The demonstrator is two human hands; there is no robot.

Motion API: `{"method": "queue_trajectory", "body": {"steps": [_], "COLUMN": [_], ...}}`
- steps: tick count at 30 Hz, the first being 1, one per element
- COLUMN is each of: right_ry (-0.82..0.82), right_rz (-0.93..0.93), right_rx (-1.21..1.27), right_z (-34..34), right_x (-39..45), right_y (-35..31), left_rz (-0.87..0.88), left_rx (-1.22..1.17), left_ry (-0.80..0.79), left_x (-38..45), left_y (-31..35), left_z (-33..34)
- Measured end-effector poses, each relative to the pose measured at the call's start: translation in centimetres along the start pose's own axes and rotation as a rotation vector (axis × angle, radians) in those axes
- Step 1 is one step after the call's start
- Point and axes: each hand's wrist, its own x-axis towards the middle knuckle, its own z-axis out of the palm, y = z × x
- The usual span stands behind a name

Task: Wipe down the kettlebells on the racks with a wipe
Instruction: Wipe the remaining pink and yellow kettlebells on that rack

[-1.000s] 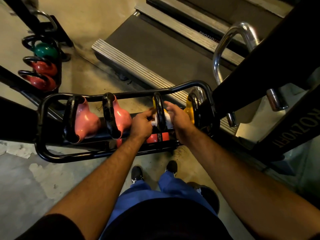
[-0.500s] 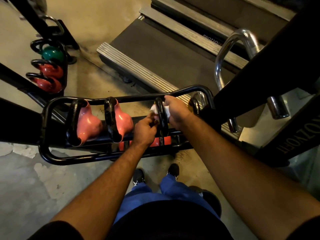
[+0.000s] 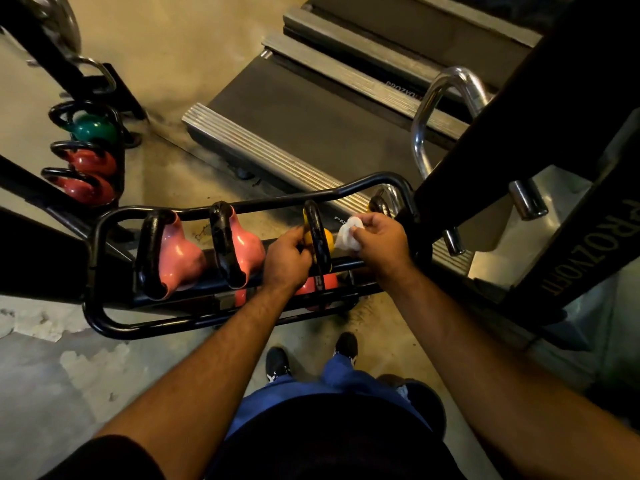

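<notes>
A black tubular rack (image 3: 104, 320) holds two pink kettlebells (image 3: 176, 258) (image 3: 246, 249) with black handles on the left. Right of them sits a yellow kettlebell (image 3: 325, 239) with a black handle. My left hand (image 3: 285, 259) grips the left side of that handle. My right hand (image 3: 379, 242) pinches a crumpled white wipe (image 3: 348, 232) just right of the yellow kettlebell, slightly apart from it. Another yellow kettlebell (image 3: 375, 204) peeks out at the rack's right end, mostly hidden by my hand. A red kettlebell (image 3: 317, 284) shows on the shelf below.
A second rack at far left holds a green kettlebell (image 3: 91, 129) and two red ones (image 3: 91, 161) (image 3: 83, 188). A treadmill deck (image 3: 311, 126) lies behind the rack, and its black frame (image 3: 568, 237) with chrome bars stands at right. My shoes (image 3: 277, 363) stand on the concrete floor.
My right hand has pulled the wipe off the yellow kettlebell's handle and moved it to the right. My left hand stays on the handle.
</notes>
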Motion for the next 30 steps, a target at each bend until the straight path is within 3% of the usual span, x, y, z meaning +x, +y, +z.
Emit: {"method": "queue_trajectory", "body": {"steps": [3, 11, 18, 22, 30], "right_ry": [0.054, 0.189, 0.191, 0.214, 0.246], "right_rz": [-0.069, -0.018, -0.096, -0.186, -0.467], "right_rx": [-0.003, 0.065, 0.077, -0.078, -0.305], "right_z": [-0.4, 0.1, -2.2, -5.2, -8.4], "right_x": [-0.9, -3.4, -3.6, -3.5, -2.2], "right_y": [0.2, 0.0, -0.9, -0.9, 1.3], "left_rz": [0.013, 0.028, 0.222, 0.299, 0.13], "left_rx": [0.018, 0.023, 0.052, 0.086, -0.016], "left_ry": [0.025, 0.174, 0.212, 0.198, 0.108], "left_x": [-0.8, -3.3, -4.4, -4.5, -3.9], "left_y": [0.7, 2.4, 5.4, 8.1, 10.2], "left_z": [-0.5, -2.0, -1.4, 0.8, 6.2]}}
